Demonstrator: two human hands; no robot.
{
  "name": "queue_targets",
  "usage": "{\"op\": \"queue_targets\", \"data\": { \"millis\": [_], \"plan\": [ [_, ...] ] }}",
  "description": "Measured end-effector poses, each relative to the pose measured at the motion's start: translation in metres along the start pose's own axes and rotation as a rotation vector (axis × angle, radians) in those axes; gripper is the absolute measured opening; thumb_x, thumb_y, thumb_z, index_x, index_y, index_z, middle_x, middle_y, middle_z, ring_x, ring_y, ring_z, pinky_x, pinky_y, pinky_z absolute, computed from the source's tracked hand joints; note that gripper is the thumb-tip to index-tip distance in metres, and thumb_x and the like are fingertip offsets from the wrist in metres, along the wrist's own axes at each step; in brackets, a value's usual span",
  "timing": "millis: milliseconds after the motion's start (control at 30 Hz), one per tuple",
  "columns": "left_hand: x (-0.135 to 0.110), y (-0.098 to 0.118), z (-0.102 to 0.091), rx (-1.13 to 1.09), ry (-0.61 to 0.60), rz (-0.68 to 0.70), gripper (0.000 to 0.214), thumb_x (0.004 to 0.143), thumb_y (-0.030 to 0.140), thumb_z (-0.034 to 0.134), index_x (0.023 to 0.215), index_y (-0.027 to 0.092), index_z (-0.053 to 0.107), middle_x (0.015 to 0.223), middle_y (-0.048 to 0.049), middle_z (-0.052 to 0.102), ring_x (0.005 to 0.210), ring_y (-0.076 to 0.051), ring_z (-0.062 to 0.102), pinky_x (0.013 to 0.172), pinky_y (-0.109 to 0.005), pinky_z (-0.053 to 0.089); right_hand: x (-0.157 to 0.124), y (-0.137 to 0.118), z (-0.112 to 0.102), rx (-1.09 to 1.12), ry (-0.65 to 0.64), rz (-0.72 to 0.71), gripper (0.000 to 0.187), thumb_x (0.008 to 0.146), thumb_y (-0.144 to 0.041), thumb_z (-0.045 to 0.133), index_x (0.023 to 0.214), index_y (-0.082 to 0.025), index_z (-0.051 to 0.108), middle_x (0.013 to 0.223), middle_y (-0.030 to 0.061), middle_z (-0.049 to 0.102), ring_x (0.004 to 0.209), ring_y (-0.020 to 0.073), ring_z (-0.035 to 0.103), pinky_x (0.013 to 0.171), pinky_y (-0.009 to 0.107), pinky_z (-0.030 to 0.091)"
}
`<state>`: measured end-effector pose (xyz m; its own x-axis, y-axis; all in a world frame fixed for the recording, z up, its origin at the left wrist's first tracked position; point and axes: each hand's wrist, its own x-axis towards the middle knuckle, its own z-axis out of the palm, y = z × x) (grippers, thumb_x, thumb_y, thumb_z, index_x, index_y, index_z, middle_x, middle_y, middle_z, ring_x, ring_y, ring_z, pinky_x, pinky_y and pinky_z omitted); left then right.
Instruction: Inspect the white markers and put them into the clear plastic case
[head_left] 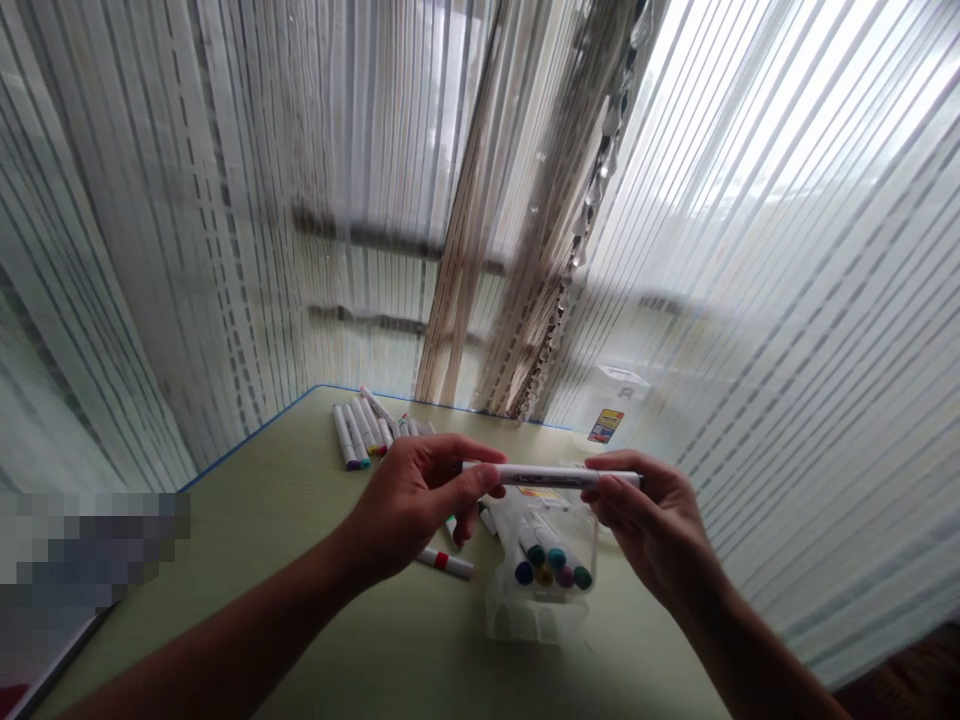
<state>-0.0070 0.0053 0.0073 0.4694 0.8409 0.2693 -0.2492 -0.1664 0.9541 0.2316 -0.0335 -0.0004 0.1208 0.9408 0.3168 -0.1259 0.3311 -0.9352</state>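
Observation:
I hold a white marker pen (551, 476) level above the table, one end in each hand. My left hand (416, 500) pinches its left end between thumb and fingers. My right hand (649, 515) grips its right end with closed fingers. Just below the marker stands a clear plastic box (540, 600) with several markers inside, their coloured caps facing me. A marker with a red band (448, 563) lies on the table under my left hand.
A row of several white markers (364, 432) lies at the far side of the pale green table (300, 560). Striped sheer curtains (750, 300) hang close around the table's far corner. A pixelated patch covers the lower left.

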Motion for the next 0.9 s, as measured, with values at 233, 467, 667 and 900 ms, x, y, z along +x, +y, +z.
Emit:
{"op": "queue_targets", "data": {
  "millis": [233, 467, 667, 900],
  "plan": [
    [0.005, -0.001, -0.008, -0.002, -0.028, -0.017, 0.027, 0.073, 0.024, 0.081, 0.095, 0.01, 0.074, 0.064, -0.0047, 0.071, 0.043, -0.007, 0.056, 0.041, -0.017, 0.047, -0.001, -0.001, 0.002, 0.006, -0.005, 0.022, 0.026, 0.06, -0.029, 0.091, 0.083, -0.02, 0.08, 0.062, 0.0059, 0.073, 0.051, 0.0119, 0.059, 0.042, 0.019, 0.039],
    [0.008, -0.008, -0.012, -0.073, -0.033, -0.033, 0.026, 0.08, 0.03, 0.075, 0.096, 0.009, 0.075, 0.076, -0.0086, 0.074, 0.045, -0.007, 0.056, 0.041, -0.019, 0.049, 0.001, -0.003, -0.002, 0.01, -0.11, 0.001, 0.021, 0.077, -0.036, 0.079, 0.09, -0.02, 0.081, 0.065, 0.0086, 0.073, 0.044, 0.0079, 0.046, 0.039, 0.02, 0.03],
    [0.009, -0.012, -0.009, -0.077, 0.017, -0.029, 0.022, 0.081, 0.029, 0.073, 0.09, 0.009, 0.074, 0.07, -0.0062, 0.071, 0.045, -0.008, 0.056, 0.041, -0.018, 0.047, 0.003, 0.001, -0.002, -0.038, -0.082, 0.019, 0.019, 0.075, -0.035, 0.081, 0.085, -0.018, 0.08, 0.06, 0.0069, 0.07, 0.043, 0.0065, 0.041, 0.039, 0.019, 0.026],
    [0.009, -0.014, -0.01, -0.038, 0.011, -0.013, 0.019, 0.079, 0.026, 0.074, 0.089, 0.009, 0.075, 0.068, -0.0053, 0.07, 0.046, -0.007, 0.054, 0.041, -0.018, 0.046, 0.001, 0.003, 0.0, -0.04, -0.039, 0.022, 0.018, 0.076, -0.036, 0.08, 0.082, -0.02, 0.08, 0.06, 0.0059, 0.069, 0.045, 0.0062, 0.041, 0.041, 0.02, 0.025]
  ]
}}
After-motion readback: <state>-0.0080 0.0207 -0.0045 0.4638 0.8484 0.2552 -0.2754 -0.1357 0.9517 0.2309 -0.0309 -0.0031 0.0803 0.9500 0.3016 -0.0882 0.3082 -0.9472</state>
